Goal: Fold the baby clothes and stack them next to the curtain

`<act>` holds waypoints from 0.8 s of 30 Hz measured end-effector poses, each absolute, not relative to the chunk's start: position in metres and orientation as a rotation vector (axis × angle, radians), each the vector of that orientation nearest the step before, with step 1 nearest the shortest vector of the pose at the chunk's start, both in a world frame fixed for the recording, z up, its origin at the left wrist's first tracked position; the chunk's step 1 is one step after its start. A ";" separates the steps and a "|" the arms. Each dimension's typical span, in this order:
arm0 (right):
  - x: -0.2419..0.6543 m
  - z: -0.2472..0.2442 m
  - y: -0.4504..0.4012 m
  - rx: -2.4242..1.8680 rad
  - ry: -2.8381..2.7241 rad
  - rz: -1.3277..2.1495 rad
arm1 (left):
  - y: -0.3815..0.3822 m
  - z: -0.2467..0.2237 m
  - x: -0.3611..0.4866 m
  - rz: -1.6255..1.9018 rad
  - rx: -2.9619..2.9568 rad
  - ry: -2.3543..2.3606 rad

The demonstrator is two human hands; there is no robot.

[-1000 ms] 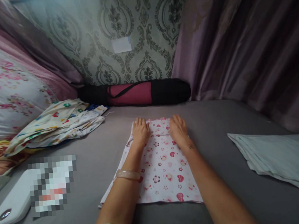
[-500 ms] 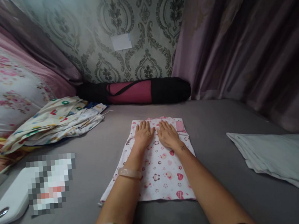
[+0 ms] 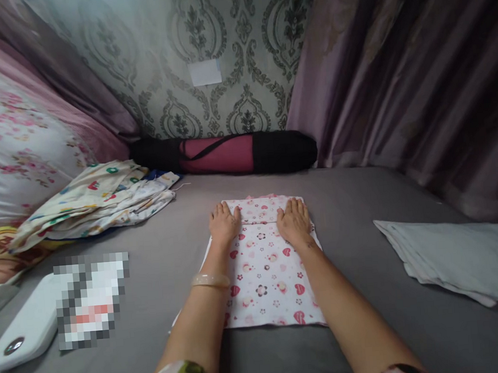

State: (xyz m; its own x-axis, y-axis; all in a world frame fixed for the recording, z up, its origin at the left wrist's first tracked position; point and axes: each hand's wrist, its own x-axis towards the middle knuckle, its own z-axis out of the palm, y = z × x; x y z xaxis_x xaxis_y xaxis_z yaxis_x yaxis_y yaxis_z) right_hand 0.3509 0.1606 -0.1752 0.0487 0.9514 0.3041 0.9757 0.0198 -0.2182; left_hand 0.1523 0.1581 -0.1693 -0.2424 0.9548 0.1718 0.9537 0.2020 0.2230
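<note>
A white cloth garment printed with pink hearts and flowers lies flat on the grey bed sheet. Its far end is folded over into a band. My left hand rests flat on the band's left edge, thumb apart from the fingers. On the band's right edge lies my right hand, palm down with fingers stretched out. Neither hand grips the cloth. Parts of both side edges are hidden under my hands and forearms.
At right lies a folded pale cloth. Crumpled printed clothes and a white device are at left, beside a blurred packet. A black and maroon roll bag lies along the wall.
My hands have slid apart from the middle of the folded band to its two side edges. The camera view has shifted slightly.
</note>
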 end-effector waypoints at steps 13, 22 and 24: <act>0.393 -0.155 0.137 -1.663 -2.336 0.166 | 0.147 -0.150 0.127 0.245 1.980 2.166; 0.403 -0.149 0.046 -1.264 -2.694 0.307 | 0.033 -0.153 0.148 0.066 2.616 1.527; 0.403 -0.143 0.025 -1.207 -2.736 0.392 | 0.016 -0.150 0.144 0.046 2.613 1.447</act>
State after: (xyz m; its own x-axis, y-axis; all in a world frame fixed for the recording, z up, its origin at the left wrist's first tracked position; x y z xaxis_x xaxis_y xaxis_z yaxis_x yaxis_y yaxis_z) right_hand 0.4033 0.0249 -0.1433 -0.6728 0.7398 0.0100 0.7071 0.6469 -0.2853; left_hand 0.1443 0.0159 -0.1496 0.5328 0.8449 -0.0478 0.8402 -0.5213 0.1496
